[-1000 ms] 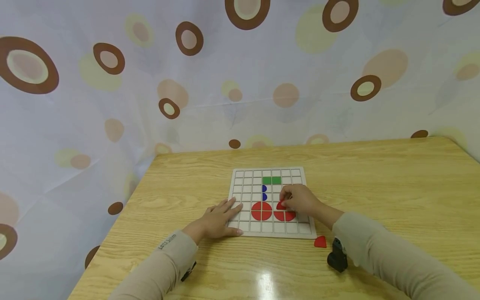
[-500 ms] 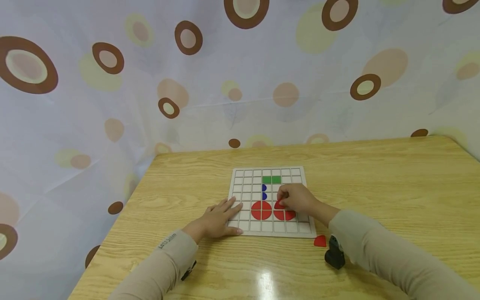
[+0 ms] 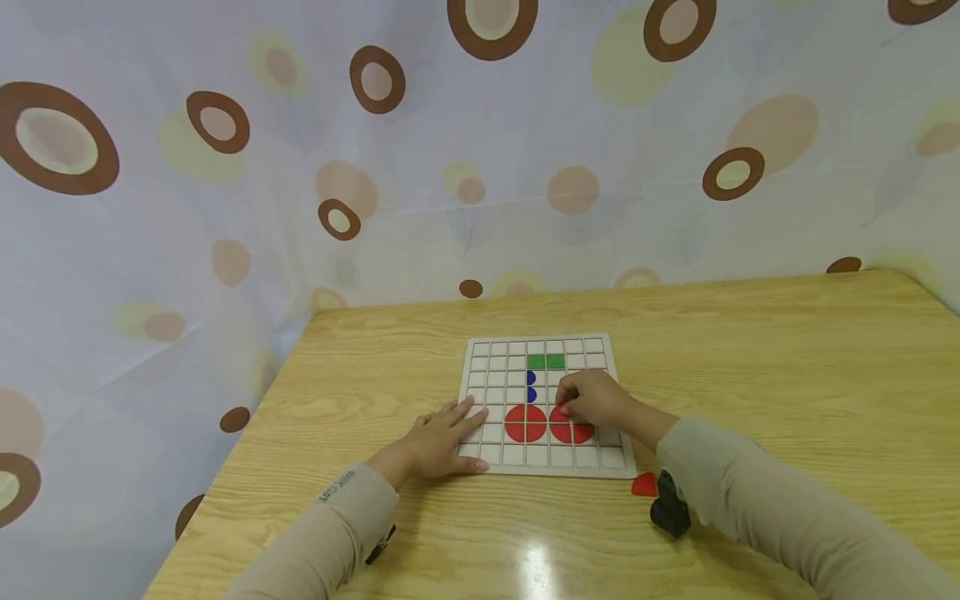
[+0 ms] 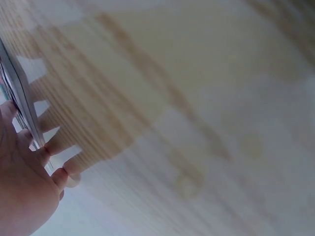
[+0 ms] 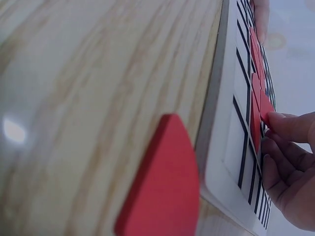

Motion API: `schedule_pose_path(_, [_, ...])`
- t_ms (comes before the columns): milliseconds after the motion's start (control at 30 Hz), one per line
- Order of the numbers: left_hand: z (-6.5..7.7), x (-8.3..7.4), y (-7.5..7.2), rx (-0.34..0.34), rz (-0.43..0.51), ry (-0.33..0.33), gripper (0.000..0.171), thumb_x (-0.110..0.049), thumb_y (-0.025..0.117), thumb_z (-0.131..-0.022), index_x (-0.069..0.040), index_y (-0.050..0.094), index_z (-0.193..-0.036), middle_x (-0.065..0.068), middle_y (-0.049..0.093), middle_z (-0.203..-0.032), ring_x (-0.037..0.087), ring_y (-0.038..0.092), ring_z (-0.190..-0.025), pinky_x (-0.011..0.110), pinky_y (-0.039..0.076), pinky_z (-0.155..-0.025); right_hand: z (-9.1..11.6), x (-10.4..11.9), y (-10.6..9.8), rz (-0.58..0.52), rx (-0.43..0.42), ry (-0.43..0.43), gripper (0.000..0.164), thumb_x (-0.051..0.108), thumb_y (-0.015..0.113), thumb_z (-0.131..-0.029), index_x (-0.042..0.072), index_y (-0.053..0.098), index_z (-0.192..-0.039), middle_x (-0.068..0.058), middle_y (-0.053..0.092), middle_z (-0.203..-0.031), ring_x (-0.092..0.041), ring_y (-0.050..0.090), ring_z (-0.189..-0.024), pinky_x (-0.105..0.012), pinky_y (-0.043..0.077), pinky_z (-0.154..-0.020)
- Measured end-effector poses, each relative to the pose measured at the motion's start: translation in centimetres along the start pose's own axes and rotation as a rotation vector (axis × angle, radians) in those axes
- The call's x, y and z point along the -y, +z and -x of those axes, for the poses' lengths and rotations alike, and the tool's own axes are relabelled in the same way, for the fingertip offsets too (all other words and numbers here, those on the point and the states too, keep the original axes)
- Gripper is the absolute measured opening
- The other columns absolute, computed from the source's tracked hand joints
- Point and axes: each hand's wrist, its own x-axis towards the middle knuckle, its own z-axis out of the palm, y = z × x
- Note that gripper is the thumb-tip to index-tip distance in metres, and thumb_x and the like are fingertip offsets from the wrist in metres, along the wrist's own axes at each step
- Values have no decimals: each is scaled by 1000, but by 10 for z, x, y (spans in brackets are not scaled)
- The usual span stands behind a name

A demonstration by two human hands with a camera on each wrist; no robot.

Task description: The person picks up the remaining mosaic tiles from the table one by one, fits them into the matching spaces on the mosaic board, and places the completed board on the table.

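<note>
A white grid board [image 3: 517, 454] lies on the wooden table. My left hand [image 3: 438, 442] rests with spread fingers over its left edge. With thumb and fingertips my right hand [image 3: 600, 398] pinches a red quarter-circle piece [image 5: 266, 107], at the upper left of the right-hand red circle. Two more red quarters [image 3: 572, 433] form that circle's lower half; its upper right lies hidden under the hand. Left of it is a full red circle [image 3: 516, 414] of quarter pieces. Above sit two blue half-circles [image 3: 531, 394] and two green squares [image 3: 546, 362].
One loose red quarter-circle piece [image 5: 167, 182] lies on the table by the board's near right corner. A black wrist device [image 3: 670, 508] hangs under the right sleeve, close to that piece. A patterned cloth [image 3: 465, 167] rises behind the table.
My right hand has shifted slightly left, and the red quarter it pinches has gone from tilted to lying flatter in line with the circle. My left hand stays in place.
</note>
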Motion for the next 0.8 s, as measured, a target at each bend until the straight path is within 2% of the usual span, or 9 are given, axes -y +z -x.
schedule_pose_path(367, [0, -1, 1, -1, -3, -9, 75, -58, 44, -79, -23, 17, -139, 4, 6, -144, 26, 5, -129, 46, 14, -98, 0, 1, 4, 74, -11, -8, 10, -1, 61, -75, 7, 62, -70, 1, 54, -73, -13, 46, -65, -26, 39, -57])
schedule_pose_path(500, [0, 0, 1, -6, 0, -2, 75, -58, 44, -79, -23, 17, -139, 5, 6, -144, 27, 6, -129, 47, 15, -97, -1, 2, 5, 100, -13, -19, 8, -1, 62, -75, 6, 62, -74, 0, 56, -75, -14, 47, -68, -27, 41, -60])
schedule_pose_path(667, [0, 1, 2, -5, -2, -1, 75, -58, 43, -79, -23, 17, -139, 5, 6, -144, 27, 6, -129, 47, 15, -97, -1, 2, 7, 109, -15, -11, 8, 0, 62, -75, 7, 61, -77, 0, 57, -77, -13, 48, -70, -29, 42, -64])
schedule_pose_path(800, [0, 1, 2, -7, -4, 2, 74, -58, 43, -79, -22, 17, -139, 6, 6, -144, 27, 6, -129, 47, 15, -97, 2, 3, 5, 68, -37, -13, 8, -1, 62, -74, 5, 60, -80, -2, 56, -76, -15, 48, -70, -30, 42, -63])
